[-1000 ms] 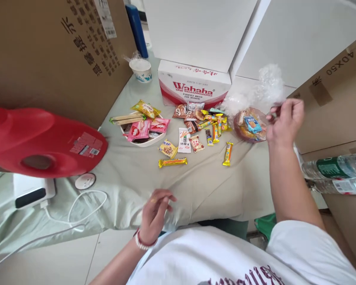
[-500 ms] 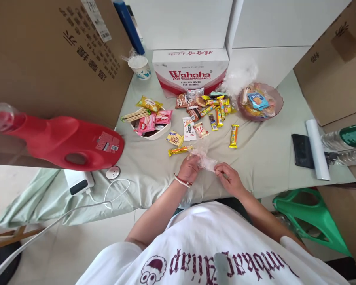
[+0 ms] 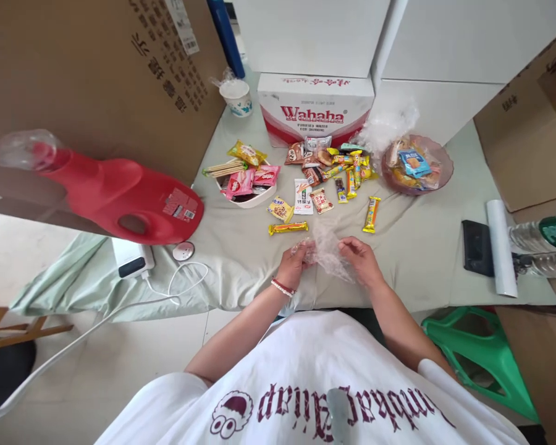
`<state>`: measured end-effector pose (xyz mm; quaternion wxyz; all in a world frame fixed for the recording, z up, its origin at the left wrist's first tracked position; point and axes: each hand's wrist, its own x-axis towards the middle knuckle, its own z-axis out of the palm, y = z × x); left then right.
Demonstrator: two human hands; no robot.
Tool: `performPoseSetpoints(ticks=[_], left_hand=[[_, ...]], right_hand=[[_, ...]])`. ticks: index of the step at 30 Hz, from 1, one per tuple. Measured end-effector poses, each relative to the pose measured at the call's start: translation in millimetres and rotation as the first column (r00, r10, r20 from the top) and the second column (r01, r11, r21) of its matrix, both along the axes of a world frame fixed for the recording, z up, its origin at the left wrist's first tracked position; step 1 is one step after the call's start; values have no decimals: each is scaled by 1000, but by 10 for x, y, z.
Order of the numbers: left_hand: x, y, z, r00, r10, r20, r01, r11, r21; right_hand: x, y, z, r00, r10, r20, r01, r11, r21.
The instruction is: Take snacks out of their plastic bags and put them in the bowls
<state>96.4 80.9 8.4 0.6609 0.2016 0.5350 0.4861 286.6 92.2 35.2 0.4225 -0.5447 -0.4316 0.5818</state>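
Note:
A crumpled sheet of thin clear plastic film stretches between my two hands, just above the cloth near the front edge. My left hand pinches its left part, a bunch of it gathered in the fingers. On the other side, my right hand grips the right edge between thumb and fingertips. Right beyond my left hand lies a yellow wrapped snack bar. Another yellow bar lies beyond my right hand. Whether the film is a bag or a cover, I cannot tell.
Behind are a snack-filled white dish, several loose snacks, a pink bowl of packets, more crumpled plastic and a Wahaha box. A red jug and power bank are left; bottles lie right.
The film has been spread wider and hangs more loosely between my hands, which both still hold it. The whole view has shifted slightly.

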Motion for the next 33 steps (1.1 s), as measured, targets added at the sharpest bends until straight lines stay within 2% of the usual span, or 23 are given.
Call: performPoseSetpoints(ticks=[3, 5, 8, 10, 12, 13, 14, 15, 16, 17, 18, 19, 21, 22, 23, 24, 26, 28, 30, 31, 33], left_hand=[[-136, -30, 50, 996, 37, 82, -35, 999, -24], [-215, -47, 103, 989, 79, 127, -77, 997, -16], [-345, -96, 153, 983, 112, 143, -114, 994, 2], [-460, -166, 153, 993, 80, 86, -79, 997, -4], [-594, -275, 151, 997, 34, -77, -34, 999, -8], [-662, -341, 164, 976, 31, -218, -30, 1000, 9], [-724, -410, 191, 918, 54, -393, -37, 998, 51], [-776, -474, 236, 814, 106, -572, -40, 991, 126], [-812, -528, 296, 674, 174, -717, -12, 974, 226], [-830, -564, 366, 537, 243, -808, 68, 942, 329], [-827, -576, 437, 438, 294, -850, 203, 888, 412], [-804, -561, 498, 383, 316, -868, 369, 809, 458], [-713, -453, 552, 324, 279, -904, 670, 607, 428], [-656, -371, 532, 278, 243, -929, 770, 522, 367], [-599, -282, 481, 207, 211, -955, 835, 471, 285], [-548, -196, 402, 121, 180, -976, 872, 450, 191], [-476, -74, 198, -53, 116, -992, 888, 461, 7], [-439, -53, 5, -180, 59, -982, 847, 516, -124], [-409, -124, -115, -244, 18, -970, 789, 585, -188], [-388, -178, -142, -258, 4, -966, 767, 609, -202], [-328, -284, -148, -262, -15, -965, 736, 643, -210]], right_hand=[[83, -19, -21, 969, -179, -170, 171, 983, -66], [140, -33, -54, 952, -257, -164, 245, 965, -90], [227, -47, -127, 949, -313, 36, 315, 948, -43], [291, -44, -174, 930, -307, 204, 309, 951, 22], [351, -34, -204, 900, -269, 343, 257, 963, 81], [374, -28, -210, 881, -248, 403, 224, 969, 106], [390, -21, -211, 861, -228, 455, 190, 973, 129], [396, -15, -207, 840, -207, 501, 153, 977, 148], [392, -9, -199, 821, -183, 541, 111, 980, 163], [378, -3, -190, 801, -158, 578, 68, 982, 174], [356, 3, -180, 782, -130, 610, 23, 983, 180], [327, 9, -171, 765, -100, 636, -19, 984, 178], [269, 23, -168, 756, -25, 655, -96, 984, 149], [251, 31, -174, 768, 18, 641, -125, 985, 122], [248, 40, -185, 791, 60, 609, -141, 986, 86], [264, 48, -200, 819, 90, 566, -140, 989, 46], [360, 52, -227, 865, 87, 494, -85, 996, -25], [514, 26, -233, 858, -6, 513, 27, 999, -34], [658, -35, -211, 796, -127, 591, 115, 992, 58], [704, -68, -194, 761, -164, 627, 112, 986, 123], [734, -110, -169, 705, -151, 693, -5, 976, 218]])
